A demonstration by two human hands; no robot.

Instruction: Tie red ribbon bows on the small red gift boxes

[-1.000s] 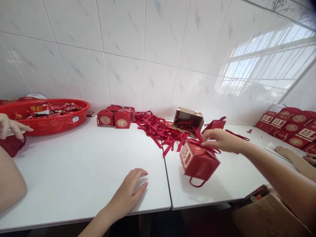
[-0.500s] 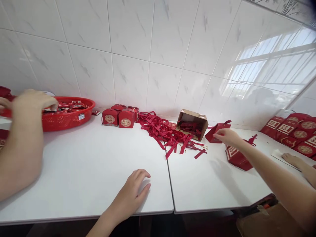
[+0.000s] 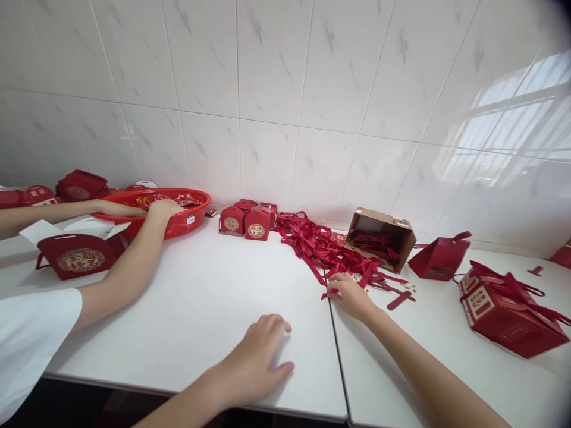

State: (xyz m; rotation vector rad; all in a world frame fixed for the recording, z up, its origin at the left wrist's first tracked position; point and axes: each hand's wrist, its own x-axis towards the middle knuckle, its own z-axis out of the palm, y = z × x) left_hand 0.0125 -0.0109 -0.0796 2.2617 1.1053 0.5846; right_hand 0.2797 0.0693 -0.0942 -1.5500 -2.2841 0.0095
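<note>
My left hand (image 3: 254,362) hovers low over or rests on the white table near its front edge, with fingers apart and nothing in them. At the near edge of a tangled heap of red ribbons (image 3: 307,241), my right hand (image 3: 350,295) has its fingers closed on the end of a red ribbon (image 3: 325,295). Part of that ribbon is hidden by the fingers. Behind my right hand, a small cardboard box (image 3: 384,221) lies on its side with more red strips inside. Short dark red strips (image 3: 400,299) lie just right of that hand.
A co-worker's hands (image 3: 165,208) reach into a red plastic basin (image 3: 191,223) of wrapped sweets. An open red gift box (image 3: 80,255) stands before it. Several closed red boxes (image 3: 257,224) sit by the wall. Ribboned boxes (image 3: 513,315) and a peaked red box (image 3: 439,258) stand right.
My right hand has gone from beside the peaked red box to the ribbon heap and closed on a ribbon. My view has turned left. Both co-worker's hands are now at the basin.
</note>
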